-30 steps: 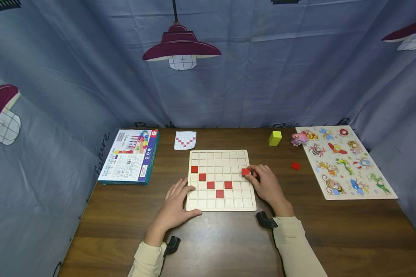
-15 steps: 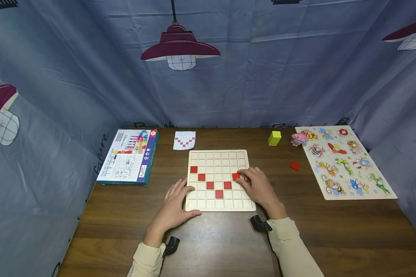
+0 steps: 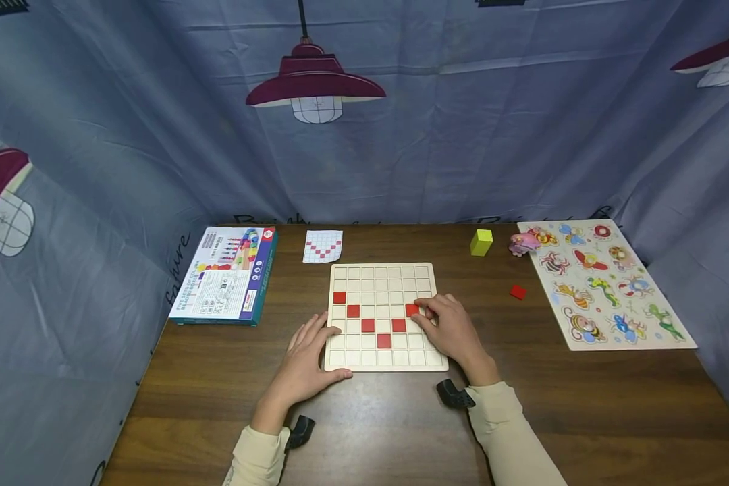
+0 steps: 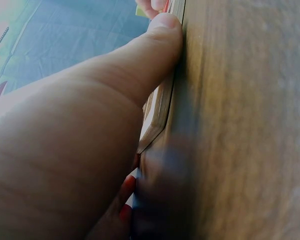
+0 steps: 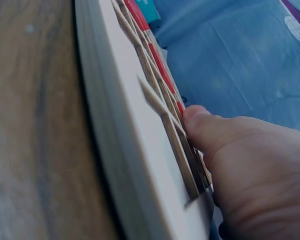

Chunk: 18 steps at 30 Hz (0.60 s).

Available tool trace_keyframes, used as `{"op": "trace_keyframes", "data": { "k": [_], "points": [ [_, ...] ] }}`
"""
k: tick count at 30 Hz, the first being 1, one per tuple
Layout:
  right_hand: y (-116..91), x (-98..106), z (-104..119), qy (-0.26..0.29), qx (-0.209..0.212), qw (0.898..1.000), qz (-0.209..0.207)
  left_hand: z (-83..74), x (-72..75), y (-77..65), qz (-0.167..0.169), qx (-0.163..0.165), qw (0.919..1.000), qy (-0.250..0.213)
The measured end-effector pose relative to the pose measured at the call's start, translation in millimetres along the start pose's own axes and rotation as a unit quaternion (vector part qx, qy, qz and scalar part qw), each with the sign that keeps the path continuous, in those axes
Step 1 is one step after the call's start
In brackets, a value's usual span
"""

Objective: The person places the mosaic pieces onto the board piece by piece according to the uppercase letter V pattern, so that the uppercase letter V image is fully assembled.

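Note:
A pale wooden grid board [image 3: 376,278] lies on the table with several red square tiles set in its cells, stepping down from the left and back up to the right. My right hand [image 3: 455,331] pinches a red tile [image 3: 411,310] between thumb and fingertips at a cell on the right side; the fingers cover part of it. In the right wrist view the thumb [image 5: 197,117] meets the edge of a red tile. At the board's left and lower-left edge rests my left hand [image 3: 306,354], fingers stretched and thumb spread along the corner.
One loose red tile [image 3: 518,291] lies right of the board. Behind are a pattern card [image 3: 323,246] and a yellow-green block [image 3: 481,243]. A boxed game [image 3: 225,277] stands left; a pink toy pig [image 3: 524,244] touches an animal puzzle board [image 3: 613,337] at right.
My right hand has carried the red tile left and slightly toward me, from the board's right edge to a cell diagonally above another red tile. The left hand stays at the board's edge.

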State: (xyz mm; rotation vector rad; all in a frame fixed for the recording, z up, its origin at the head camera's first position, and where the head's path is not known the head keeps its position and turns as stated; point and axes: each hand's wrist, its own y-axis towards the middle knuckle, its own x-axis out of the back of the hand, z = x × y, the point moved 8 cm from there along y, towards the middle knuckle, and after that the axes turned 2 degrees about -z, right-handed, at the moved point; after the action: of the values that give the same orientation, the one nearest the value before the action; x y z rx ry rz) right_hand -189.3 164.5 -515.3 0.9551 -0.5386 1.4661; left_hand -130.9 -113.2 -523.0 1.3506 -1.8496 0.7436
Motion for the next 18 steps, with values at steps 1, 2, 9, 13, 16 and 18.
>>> {"op": "trace_keyframes", "data": {
  "k": [1, 2, 9, 13, 16, 18],
  "points": [
    [-0.1, 1.6, -0.5, 0.003, -0.001, 1.0, -0.002, 0.0, 0.1, -0.2, -0.001, 0.0, 1.0, 0.0],
    [-0.2, 3.5, -1.7, 0.006, -0.001, 1.0, -0.005, -0.2, 0.3, -0.3, -0.003, -0.001, 1.0, 0.0],
    [-3.3, 32.9, -38.9, 0.036, -0.038, 0.996, -0.066, -0.4, 0.1, -0.6, -0.003, 0.001, 1.0, -0.002],
    [-9.7, 55.1, -73.5, 0.033, -0.076, 0.988, -0.127, -0.4, 0.4, -0.6, -0.003, 0.0, 1.0, 0.0],
    [-17.7, 71.5, -99.2, 0.028, -0.129, 0.978, -0.162, -0.6, 0.8, -0.8, -0.004, -0.001, 1.0, 0.0],
    [-24.7, 79.6, -114.5, 0.023, -0.176, 0.969, -0.174, -0.3, 0.7, -1.4, -0.005, -0.002, 1.0, 0.0]
  ]
}}
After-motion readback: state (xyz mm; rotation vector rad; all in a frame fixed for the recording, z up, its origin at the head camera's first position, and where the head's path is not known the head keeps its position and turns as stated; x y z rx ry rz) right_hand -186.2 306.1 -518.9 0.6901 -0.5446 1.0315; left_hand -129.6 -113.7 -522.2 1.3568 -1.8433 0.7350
